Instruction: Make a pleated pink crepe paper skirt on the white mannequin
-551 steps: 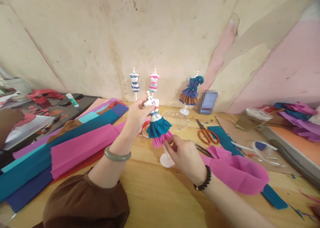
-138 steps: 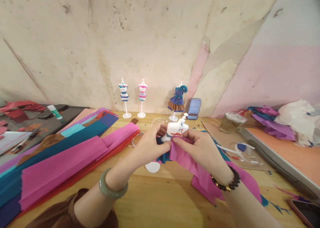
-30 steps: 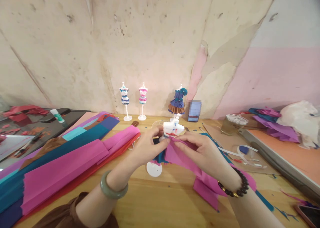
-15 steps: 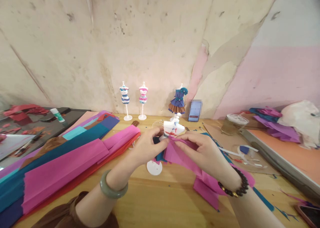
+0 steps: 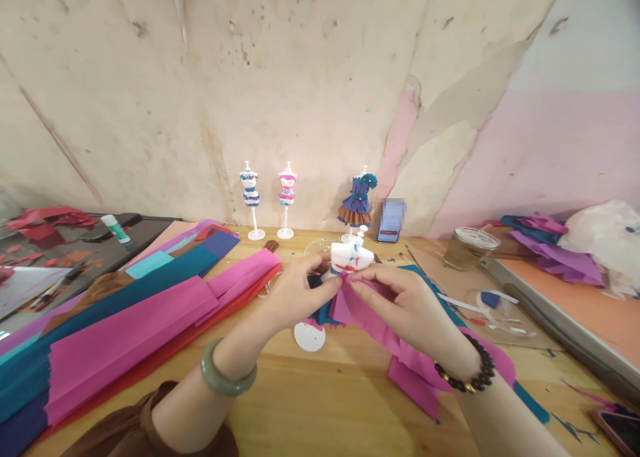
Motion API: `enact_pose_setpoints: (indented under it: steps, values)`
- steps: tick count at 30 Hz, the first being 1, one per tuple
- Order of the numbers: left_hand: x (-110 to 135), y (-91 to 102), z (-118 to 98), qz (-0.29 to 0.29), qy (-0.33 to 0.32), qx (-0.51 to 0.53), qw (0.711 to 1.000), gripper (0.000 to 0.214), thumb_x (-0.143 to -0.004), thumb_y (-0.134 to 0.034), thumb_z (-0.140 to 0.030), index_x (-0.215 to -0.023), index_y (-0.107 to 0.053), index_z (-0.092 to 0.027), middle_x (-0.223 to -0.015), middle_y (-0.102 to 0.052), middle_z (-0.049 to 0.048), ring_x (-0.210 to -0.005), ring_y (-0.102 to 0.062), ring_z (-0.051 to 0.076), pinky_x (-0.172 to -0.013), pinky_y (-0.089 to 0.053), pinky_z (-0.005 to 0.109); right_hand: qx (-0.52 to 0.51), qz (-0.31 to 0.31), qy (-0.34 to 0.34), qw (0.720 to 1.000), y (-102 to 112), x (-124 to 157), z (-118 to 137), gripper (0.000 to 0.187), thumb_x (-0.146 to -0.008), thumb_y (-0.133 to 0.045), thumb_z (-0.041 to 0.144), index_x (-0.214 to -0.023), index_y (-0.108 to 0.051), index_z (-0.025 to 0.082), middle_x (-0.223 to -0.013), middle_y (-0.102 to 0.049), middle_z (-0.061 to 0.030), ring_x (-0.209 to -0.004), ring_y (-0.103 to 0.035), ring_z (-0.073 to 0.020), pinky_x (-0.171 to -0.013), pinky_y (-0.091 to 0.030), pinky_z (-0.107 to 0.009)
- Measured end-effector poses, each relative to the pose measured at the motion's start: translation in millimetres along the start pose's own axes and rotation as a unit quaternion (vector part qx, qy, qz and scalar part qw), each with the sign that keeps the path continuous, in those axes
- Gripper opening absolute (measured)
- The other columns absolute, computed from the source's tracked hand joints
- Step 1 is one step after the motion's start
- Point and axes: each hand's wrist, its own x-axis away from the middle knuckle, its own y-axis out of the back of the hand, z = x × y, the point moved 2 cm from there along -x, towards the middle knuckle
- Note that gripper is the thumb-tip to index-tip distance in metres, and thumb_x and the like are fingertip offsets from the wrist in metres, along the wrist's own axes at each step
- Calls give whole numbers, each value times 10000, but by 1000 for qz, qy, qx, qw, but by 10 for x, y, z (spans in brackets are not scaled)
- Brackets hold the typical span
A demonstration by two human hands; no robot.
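A small white mannequin with red and blue marks leans between my hands, its round white base low and to the left. My left hand is closed around its waist, thumb pressed at the front. Pinched in my right hand is the gathered edge of a magenta crepe paper strip, held against the waist beside my left thumb. The strip trails right beneath my right wrist. Teal paper with pink edging hangs below the waist, partly hidden by my left hand.
Two mannequins with painted bands and one in a blue and brown paper dress stand along the wall. A phone leans nearby. Crepe sheets cover the left side. A lidded cup and cardboard lie right.
The mannequin's upper body has shifted slightly right and turned a little. The magenta strip looks more bunched at the waist. Both hands keep their hold.
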Motion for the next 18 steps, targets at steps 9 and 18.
enact_pose_setpoints:
  steps: [9, 18]
  values:
    - [3, -17, 9, 36, -31, 13, 999, 303, -889, -579, -282, -1166, -671, -204, -1051, -748, 57, -973, -685, 205, -883, -528, 320, -28, -23, -78, 996, -21, -13, -4, 169, -862, -607, 312, -803, -729, 210, -856, -789, -37, -789, -722, -206, -727, -565, -295]
    - [5, -27, 4, 29, -26, 8, 999, 302, -881, -586, -291, -1155, -679, -204, -1030, -741, 52, -935, -676, 197, -885, -530, 324, -20, 16, -70, 997, -2, -1, -22, 165, -859, -594, 295, -881, -737, 214, -920, -786, -39, -834, -720, -204, -783, -560, -316]
